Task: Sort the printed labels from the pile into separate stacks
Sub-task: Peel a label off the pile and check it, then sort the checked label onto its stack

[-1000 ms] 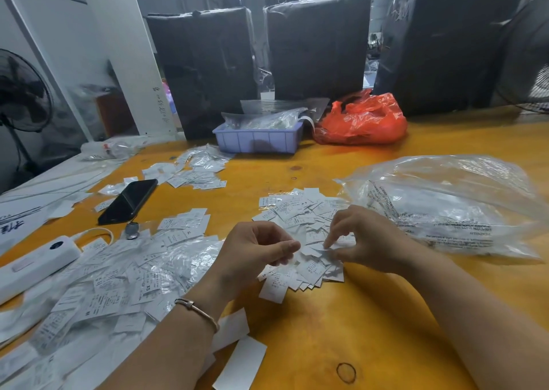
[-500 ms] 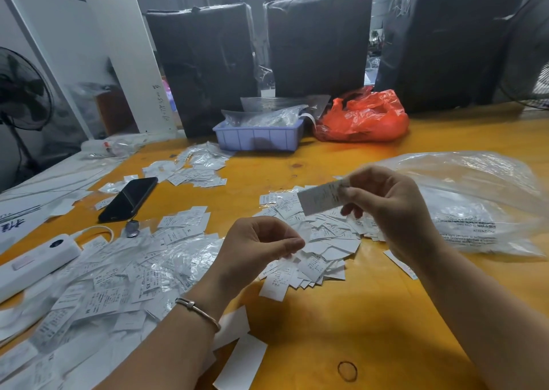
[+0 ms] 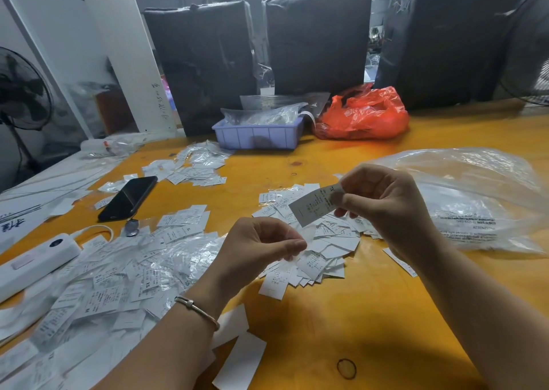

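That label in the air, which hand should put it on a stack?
Probably the right hand: it already pinches the label above the pile. The left hand pinches something small and pale.

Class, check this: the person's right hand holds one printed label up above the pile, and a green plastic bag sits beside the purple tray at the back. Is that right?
Not quite. The head view shows the plastic bag is red-orange, not green. The rest stands: the right hand pinches one printed label above the pile, and the bag sits beside the purple tray.
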{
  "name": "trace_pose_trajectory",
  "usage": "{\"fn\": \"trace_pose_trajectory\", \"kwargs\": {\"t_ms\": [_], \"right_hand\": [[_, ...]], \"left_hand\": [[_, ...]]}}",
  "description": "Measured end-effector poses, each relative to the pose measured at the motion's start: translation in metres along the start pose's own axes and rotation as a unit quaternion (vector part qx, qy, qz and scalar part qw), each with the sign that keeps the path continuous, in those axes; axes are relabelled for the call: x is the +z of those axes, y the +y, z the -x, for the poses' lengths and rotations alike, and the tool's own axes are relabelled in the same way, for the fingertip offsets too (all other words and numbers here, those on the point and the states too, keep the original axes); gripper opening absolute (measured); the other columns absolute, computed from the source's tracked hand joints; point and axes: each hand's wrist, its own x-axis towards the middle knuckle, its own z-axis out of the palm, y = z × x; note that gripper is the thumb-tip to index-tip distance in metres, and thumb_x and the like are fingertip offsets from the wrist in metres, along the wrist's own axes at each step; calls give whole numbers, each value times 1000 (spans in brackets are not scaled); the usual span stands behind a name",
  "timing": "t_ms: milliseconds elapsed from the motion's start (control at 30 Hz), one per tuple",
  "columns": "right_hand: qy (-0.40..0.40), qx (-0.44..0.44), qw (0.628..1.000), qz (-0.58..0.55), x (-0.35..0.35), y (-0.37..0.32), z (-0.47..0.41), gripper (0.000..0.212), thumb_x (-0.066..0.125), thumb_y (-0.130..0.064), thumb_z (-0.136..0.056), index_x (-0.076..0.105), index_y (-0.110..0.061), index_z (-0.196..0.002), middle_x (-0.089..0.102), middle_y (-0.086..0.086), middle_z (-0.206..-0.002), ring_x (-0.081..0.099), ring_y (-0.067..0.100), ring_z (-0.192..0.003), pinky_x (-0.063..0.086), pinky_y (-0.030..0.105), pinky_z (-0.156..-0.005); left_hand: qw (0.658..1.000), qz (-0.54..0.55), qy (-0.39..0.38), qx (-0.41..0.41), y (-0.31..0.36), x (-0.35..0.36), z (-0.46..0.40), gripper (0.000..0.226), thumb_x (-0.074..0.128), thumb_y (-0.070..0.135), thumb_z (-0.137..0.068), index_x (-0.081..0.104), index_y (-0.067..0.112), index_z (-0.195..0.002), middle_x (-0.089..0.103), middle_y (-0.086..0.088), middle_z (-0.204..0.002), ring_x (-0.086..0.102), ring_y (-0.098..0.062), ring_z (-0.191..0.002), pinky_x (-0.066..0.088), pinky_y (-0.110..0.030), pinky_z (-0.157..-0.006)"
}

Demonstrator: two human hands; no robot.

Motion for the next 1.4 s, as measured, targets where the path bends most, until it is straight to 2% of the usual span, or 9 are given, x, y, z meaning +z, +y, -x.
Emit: {"fn": "trace_pose_trajectory", "kwargs": {"t_ms": [267,400,533,633,733,833,967,1133,1400], "right_hand": [[-27,30,999,6,1,2,1,24,67,18,-74,66,-1,-88,73,11,-76,67,18,-63,53,21,-57],[-106,70,990,67,-4,0,1,34,75,7,-73,71,-13,-100,71,11,-81,68,19,-75,59,28,-67],[-191,121,965,130,-4,1,-1,24,72,11,-71,72,-8,-87,68,14,-76,59,14,-68,47,21,-60],[-159,126,972,117,-4,1,-2,14,69,12,-73,67,-1,-71,62,8,-66,55,12,-63,42,21,-58],[-62,105,992,4,-4,1,-2,14,75,5,-66,63,1,-71,63,5,-63,57,11,-59,43,16,-56],[-30,73,994,-70,-2,1,-1,20,79,-4,-60,62,-3,-71,60,5,-61,47,10,-52,36,17,-49],[-43,49,996,-66,1,1,0,15,79,-4,-65,67,-7,-74,67,9,-68,57,14,-58,42,20,-50],[-79,63,995,1,2,7,0,14,71,9,-75,67,-2,-81,70,7,-69,65,16,-61,47,20,-53],[-120,72,987,75,3,5,1,9,72,9,-73,69,1,-74,67,12,-67,59,14,-61,47,22,-56]], "left_hand": [[1000,6,1,-1,-2,-1,0,19,79,22,-70,76,5,-80,71,-4,-69,63,-14,-62,52,-20,-62],[1000,13,0,3,-2,0,-1,17,79,21,-70,75,6,-78,71,-7,-68,63,-14,-62,53,-21,-62],[1000,-1,-19,-2,-4,1,-1,10,80,9,-74,75,2,-79,70,-9,-67,62,-16,-62,53,-23,-62],[999,-25,-31,-1,-4,1,0,6,79,7,-77,76,3,-80,70,-7,-67,62,-15,-63,54,-24,-63],[999,-20,-25,0,-3,2,-1,6,79,10,-76,77,5,-80,71,-7,-68,63,-15,-63,54,-24,-64],[999,-30,-30,4,-3,2,0,8,80,13,-76,77,7,-80,71,-5,-68,63,-15,-64,54,-24,-64],[999,-33,-31,6,-3,2,0,13,79,19,-74,77,8,-80,71,-6,-69,63,-15,-64,54,-25,-64],[999,-31,-33,5,-4,2,-1,9,79,12,-77,77,5,-81,71,-3,-69,63,-12,-64,53,-21,-64],[999,-36,-29,4,-5,1,-1,4,78,12,-78,77,9,-79,70,1,-66,63,-11,-63,52,-19,-62]]}}
